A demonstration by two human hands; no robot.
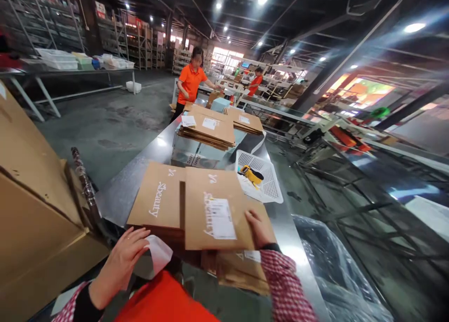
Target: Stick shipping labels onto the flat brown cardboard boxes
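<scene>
My right hand [258, 228] grips the right edge of a flat cardboard mailer [196, 233], its thumb on top. On that mailer is a white printed label [222, 219] covering part of the white lettering. My left hand [121, 261] is closed on a white paper strip [159, 253], which curls out below its fingers. Just beyond the left fingers lies a stack of unlabelled cardboard mailers [163, 198] printed with the same lettering. Under my right forearm, more cardboard mailers [242, 275] show near the table's front side; the upper mailer partly hides them.
The metal table [122, 191] also carries a white basket [277, 186] with a yellow-and-black tape dispenser [251, 175], and piles of labelled mailers [210, 130] on boxes. A large carton [31, 210] stands left, clear plastic [336, 261] right. A co-worker [191, 83] stands at the far end.
</scene>
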